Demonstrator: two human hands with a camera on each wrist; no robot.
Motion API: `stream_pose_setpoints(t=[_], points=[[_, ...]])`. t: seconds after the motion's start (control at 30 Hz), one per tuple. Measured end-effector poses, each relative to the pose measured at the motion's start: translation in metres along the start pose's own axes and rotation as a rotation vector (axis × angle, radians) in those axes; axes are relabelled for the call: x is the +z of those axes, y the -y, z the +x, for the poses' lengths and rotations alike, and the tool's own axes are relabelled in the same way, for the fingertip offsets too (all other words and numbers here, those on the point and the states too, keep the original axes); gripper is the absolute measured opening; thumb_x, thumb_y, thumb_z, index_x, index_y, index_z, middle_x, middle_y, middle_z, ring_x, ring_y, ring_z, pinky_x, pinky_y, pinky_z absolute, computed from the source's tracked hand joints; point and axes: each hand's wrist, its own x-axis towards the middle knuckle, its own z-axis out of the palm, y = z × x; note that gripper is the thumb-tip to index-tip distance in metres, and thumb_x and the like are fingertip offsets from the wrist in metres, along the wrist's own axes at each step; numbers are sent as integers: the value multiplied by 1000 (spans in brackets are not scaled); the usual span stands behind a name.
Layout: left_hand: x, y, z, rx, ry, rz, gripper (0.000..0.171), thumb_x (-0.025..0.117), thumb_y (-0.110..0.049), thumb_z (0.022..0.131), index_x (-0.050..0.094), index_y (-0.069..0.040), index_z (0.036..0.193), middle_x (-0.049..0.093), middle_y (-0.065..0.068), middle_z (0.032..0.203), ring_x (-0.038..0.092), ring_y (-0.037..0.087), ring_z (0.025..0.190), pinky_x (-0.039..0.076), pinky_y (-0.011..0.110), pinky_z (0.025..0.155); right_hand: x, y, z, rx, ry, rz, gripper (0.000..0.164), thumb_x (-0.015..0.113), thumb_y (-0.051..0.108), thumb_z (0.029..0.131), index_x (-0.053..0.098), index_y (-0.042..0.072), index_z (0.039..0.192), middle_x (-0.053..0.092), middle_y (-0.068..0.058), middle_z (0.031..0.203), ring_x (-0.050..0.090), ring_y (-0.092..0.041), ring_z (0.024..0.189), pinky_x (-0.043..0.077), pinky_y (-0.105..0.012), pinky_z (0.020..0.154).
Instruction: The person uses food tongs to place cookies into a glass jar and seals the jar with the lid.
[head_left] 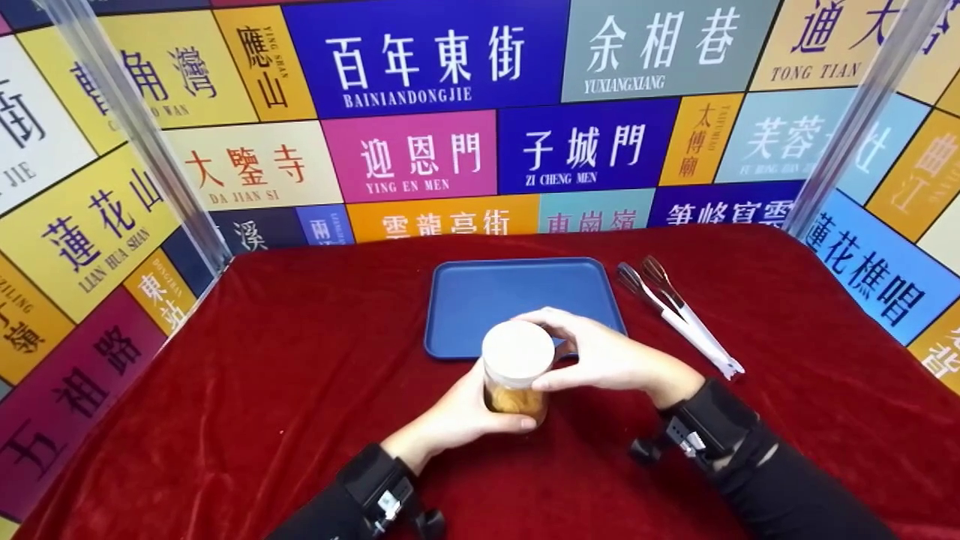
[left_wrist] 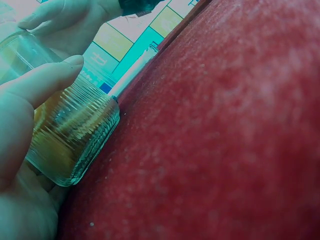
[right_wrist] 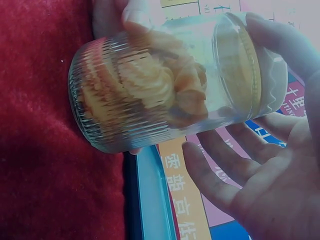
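A ribbed clear glass jar [right_wrist: 142,95] with a white lid [head_left: 518,350] stands in front of the tray's near edge, with golden swirled cookies [right_wrist: 150,82] filling its lower part. My left hand [head_left: 457,409] grips the jar's lower body, its thumb across the near side in the head view. Around the top, from the right, my right hand [head_left: 611,352] holds the jar by its lid end. Its thumb [right_wrist: 285,40] lies at the lid's edge in the right wrist view, and the other fingers curve round the opposite side. The jar's base sits close over the red cloth.
Behind the jar lies a blue tray [head_left: 517,289], partly covered by the right hand. To its right, tongs [head_left: 686,322] with white handles and brown tips lie on the red tablecloth [head_left: 315,360]. Sign-printed panels [head_left: 420,154] and clear posts [head_left: 847,127] border the table.
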Motion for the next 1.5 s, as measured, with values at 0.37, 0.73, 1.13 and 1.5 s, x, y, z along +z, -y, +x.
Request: stream_pose_setpoints(t=[0.37, 0.73, 1.13, 1.5], points=[[0, 0, 0, 2, 8, -2, 100, 93, -11, 81, 34, -11, 161, 59, 3, 146, 57, 17, 133, 41, 33, 118, 11, 4, 1, 82, -93, -31, 75, 94, 24, 83, 49, 8, 141, 64, -7, 134, 63, -23, 124, 59, -44, 95], [0, -1, 0, 6, 8, -1, 97, 93, -11, 80, 37, -11, 159, 60, 2, 144, 58, 16, 131, 41, 33, 117, 12, 6, 0, 70, -67, -62, 83, 94, 28, 84, 45, 12, 149, 61, -4, 141, 60, -22, 129, 56, -45, 99], [0, -2, -1, -7, 1, 13, 96, 93, -12, 80, 38, -11, 158, 60, 2, 145, 59, 16, 131, 42, 33, 117, 2, 0, -1, 21, 1, -22, 74, 86, 23, 92, 49, 13, 156, 58, -5, 147, 56, -20, 133, 57, -46, 99], [0, -2, -1, -4, 2, 21, 96, 93, -12, 80, 37, -11, 158, 60, 2, 145, 59, 15, 131, 42, 33, 117, 5, 1, 1, 45, -24, -7, 72, 88, 24, 90, 52, 12, 151, 61, -4, 143, 59, -21, 129, 58, -45, 97]])
